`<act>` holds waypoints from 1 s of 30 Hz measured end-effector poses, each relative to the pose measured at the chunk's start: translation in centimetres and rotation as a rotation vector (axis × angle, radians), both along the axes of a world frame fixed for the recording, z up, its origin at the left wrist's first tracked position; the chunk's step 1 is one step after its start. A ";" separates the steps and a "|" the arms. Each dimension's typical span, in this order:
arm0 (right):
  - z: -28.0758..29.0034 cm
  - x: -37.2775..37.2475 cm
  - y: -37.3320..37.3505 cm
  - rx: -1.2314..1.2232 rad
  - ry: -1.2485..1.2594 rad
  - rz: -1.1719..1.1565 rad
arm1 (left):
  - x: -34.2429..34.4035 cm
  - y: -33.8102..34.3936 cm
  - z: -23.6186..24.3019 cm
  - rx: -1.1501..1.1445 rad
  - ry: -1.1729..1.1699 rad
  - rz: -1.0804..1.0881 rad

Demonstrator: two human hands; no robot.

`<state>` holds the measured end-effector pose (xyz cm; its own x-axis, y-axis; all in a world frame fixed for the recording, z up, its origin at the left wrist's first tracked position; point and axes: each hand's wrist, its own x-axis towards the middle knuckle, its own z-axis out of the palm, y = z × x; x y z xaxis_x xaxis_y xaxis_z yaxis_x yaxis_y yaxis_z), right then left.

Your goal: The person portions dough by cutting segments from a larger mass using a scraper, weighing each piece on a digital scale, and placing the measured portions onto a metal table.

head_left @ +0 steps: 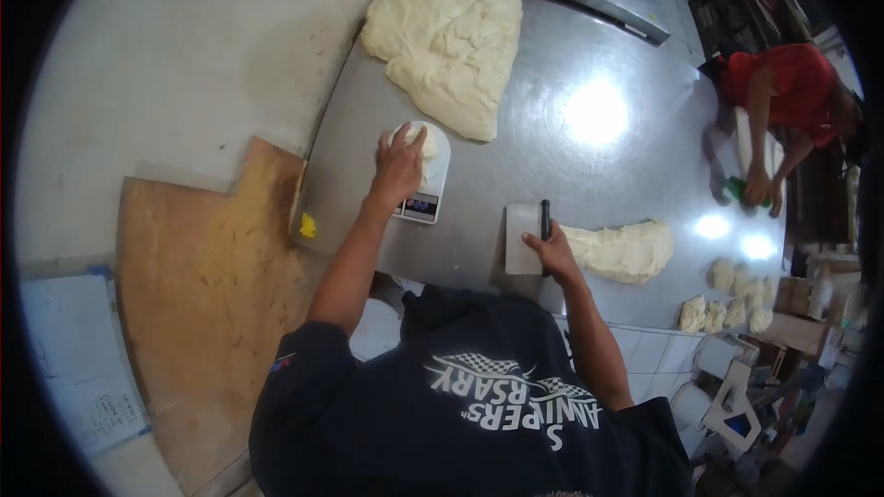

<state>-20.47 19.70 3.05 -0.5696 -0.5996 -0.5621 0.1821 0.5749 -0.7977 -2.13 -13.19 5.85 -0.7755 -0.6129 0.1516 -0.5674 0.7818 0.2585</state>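
My left hand (400,165) rests on a small lump of dough (424,143) that sits on a white kitchen scale (426,193) on the steel table (571,165). My right hand (551,251) grips the black handle of a flat metal dough scraper (522,237), its blade lying on the table. Just right of the scraper lies a medium piece of dough (623,250). A large mass of dough (448,46) spreads over the far part of the table.
Several small dough portions (734,299) lie at the table's right end. Another person in a red shirt (783,92) works at the far right side. A wooden board (212,304) lies left of the table, a yellow scrap (308,225) at its edge.
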 end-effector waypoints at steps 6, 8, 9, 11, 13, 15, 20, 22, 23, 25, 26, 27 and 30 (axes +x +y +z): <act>0.3 -1.2 0.9 -0.197 -0.476 -0.190 | -2.1 10.8 -0.9 0.254 0.111 -0.140; 1.7 -1.2 1.2 -0.248 -0.589 -0.266 | -3.1 16.2 -1.7 0.506 0.067 -0.347; 2.1 -1.1 1.4 -0.256 -0.603 -0.279 | -3.2 18.4 -2.0 0.464 -0.033 -0.410; 2.4 -1.0 2.0 -0.265 -0.605 -0.280 | -3.9 21.2 -3.9 0.345 -0.012 -0.474; 2.6 -1.0 2.5 -0.270 -0.586 -0.245 | -4.5 22.4 -6.3 0.179 0.227 -0.466; 2.3 -1.4 3.0 -0.285 -0.548 -0.194 | -4.9 22.1 -7.3 0.254 0.134 -0.448; 4.9 -1.4 2.8 -0.216 -0.210 -0.055 | -3.7 21.1 -6.4 0.385 0.141 -0.432; 5.5 -1.3 2.9 -0.198 -0.020 -0.006 | -3.1 20.4 -6.2 0.456 0.198 -0.398; 5.3 -1.4 3.2 -0.157 0.079 0.058 | -2.8 20.4 -6.0 0.494 0.214 -0.382; 4.4 -1.7 3.8 -0.077 0.277 0.185 | -2.5 20.3 -4.8 0.567 0.244 -0.351; 3.8 -1.5 3.9 -0.067 0.366 0.220 | -2.4 20.2 -4.6 0.566 0.254 -0.347; 3.6 -1.1 3.8 -0.058 0.456 0.256 | -2.3 20.1 -4.5 0.564 0.264 -0.341; 3.4 1.0 2.7 0.088 0.587 0.317 | -2.0 19.8 -4.1 0.520 0.258 -0.322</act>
